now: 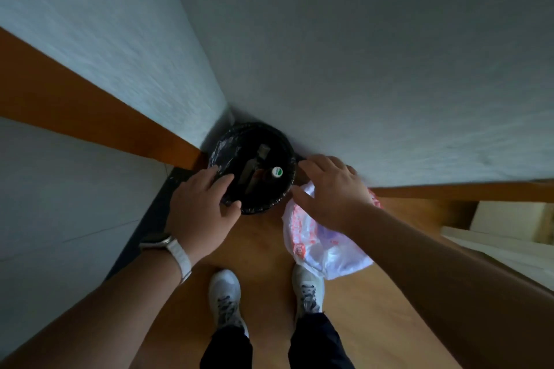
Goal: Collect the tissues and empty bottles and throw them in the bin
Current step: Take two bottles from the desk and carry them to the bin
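You're standing on a wooden floor [374, 323] facing a corner where two pale walls [359, 54] meet, with the round black-lined bin [287, 189] tucked right into it. A bottle [271, 173] with a white-and-green cap sits inside. Your left hand [204, 207] hovers over the bin's near rim, fingers spread, holding nothing. Your right hand [332, 189] is open too, just above a white plastic bag [317, 246] beside the bin. Can't tell if it's actually gripping it.

Bin [263, 202] mouth open from above, bottles [254, 169] inside; walls [389, 84] crowd its far side (corner spot), plastic bag [314, 243] just right.
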{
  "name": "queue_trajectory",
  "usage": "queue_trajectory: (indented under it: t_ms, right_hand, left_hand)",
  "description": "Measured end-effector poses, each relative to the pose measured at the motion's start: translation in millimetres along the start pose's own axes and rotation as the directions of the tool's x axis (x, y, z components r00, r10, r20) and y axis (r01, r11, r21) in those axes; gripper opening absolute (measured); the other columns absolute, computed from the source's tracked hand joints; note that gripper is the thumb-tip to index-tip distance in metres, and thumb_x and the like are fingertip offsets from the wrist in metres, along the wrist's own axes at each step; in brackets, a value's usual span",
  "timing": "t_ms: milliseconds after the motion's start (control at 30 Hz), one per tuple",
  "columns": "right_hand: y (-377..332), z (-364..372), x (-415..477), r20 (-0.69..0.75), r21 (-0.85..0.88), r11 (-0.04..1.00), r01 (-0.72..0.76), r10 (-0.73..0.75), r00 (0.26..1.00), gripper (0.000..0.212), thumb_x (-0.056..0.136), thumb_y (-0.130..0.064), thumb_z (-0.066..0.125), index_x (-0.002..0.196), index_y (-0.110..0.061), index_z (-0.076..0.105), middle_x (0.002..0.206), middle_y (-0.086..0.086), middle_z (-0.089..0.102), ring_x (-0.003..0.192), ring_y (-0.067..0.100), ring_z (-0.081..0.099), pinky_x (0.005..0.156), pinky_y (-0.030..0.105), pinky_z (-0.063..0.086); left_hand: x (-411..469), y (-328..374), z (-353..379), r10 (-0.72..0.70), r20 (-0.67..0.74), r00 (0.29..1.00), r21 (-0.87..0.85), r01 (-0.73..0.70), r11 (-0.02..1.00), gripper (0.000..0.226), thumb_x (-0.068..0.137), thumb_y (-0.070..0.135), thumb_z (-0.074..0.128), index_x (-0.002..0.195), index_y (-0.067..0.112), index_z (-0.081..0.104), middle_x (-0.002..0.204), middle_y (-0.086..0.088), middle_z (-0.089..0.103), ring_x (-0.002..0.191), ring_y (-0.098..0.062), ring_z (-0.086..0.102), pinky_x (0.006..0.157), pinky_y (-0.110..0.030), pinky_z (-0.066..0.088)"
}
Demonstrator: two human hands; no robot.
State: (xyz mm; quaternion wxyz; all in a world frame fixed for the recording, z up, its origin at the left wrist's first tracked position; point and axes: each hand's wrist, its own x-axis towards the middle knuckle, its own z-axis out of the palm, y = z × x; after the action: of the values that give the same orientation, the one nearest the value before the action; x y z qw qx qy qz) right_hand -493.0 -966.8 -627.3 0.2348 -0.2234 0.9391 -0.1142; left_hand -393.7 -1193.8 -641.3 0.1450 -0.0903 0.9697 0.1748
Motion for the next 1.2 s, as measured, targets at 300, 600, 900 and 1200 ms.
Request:
queue_trajectory:
  t_ms: [300, 600, 900, 1200]
  right_hand:
    - [-52.6, -104.3, -95.9, -0.011, -0.079, 0.995, 0.068, -0.070, 0.998, 0.051, 0.090, -0.054, 0.044, 0.132, -0.026, 0.050, 0.133, -0.004, 0.052, 0.123, 0.021, 0.046, 0.101, 0.040, 0.038]
    - [-111.0, -194.0, -188.5, -0.038, -0.196, 0.977, 0.081, -0.090, 0.995, 0.053, 0.090, -0.056, 0.040, 0.133, -0.024, 0.048, 0.133, 0.001, 0.051, 0.124, 0.024, 0.046, 0.103, 0.042, 0.036]
    - [-167.6, -275.9, -280.0, -0.221, -0.268, 0.961, -0.071, 0.011, 0.975, 0.055, 0.095, -0.056, 0.034, 0.141, -0.025, 0.039, 0.145, 0.002, 0.042, 0.133, 0.024, 0.038, 0.108, 0.041, 0.031]
    - [-187.0, -317.6, -338.6, -0.380, -0.195, 0.954, -0.229, 0.142, 0.914, 0.057, 0.095, -0.058, 0.032, 0.145, -0.031, 0.032, 0.153, -0.002, 0.032, 0.141, 0.019, 0.027, 0.112, 0.040, 0.024]
  left_hand:
    - [-77.3, 52.2, -99.4, 0.054, -0.029, 0.998, 0.061, -0.052, 0.997, 0.052, 0.086, 0.039, 0.063, 0.131, 0.014, 0.056, 0.137, -0.013, 0.052, 0.126, -0.034, 0.048, 0.100, -0.054, 0.042]
    - [-131.3, 83.5, -204.7, 0.226, -0.103, 0.969, 0.094, -0.217, 0.972, 0.053, 0.087, 0.044, 0.049, 0.130, 0.015, 0.057, 0.133, -0.011, 0.055, 0.122, -0.031, 0.051, 0.096, -0.049, 0.044]
    - [-173.8, 100.5, -303.4, 0.503, -0.222, 0.835, 0.124, -0.488, 0.864, 0.050, 0.088, 0.043, 0.046, 0.127, 0.016, 0.061, 0.128, -0.007, 0.059, 0.118, -0.027, 0.053, 0.096, -0.044, 0.045]
    - [-180.7, 137.6, -362.5, 0.666, -0.303, 0.682, 0.164, -0.651, 0.741, 0.049, 0.087, 0.043, 0.046, 0.125, 0.016, 0.063, 0.127, -0.009, 0.061, 0.116, -0.030, 0.056, 0.093, -0.043, 0.047]
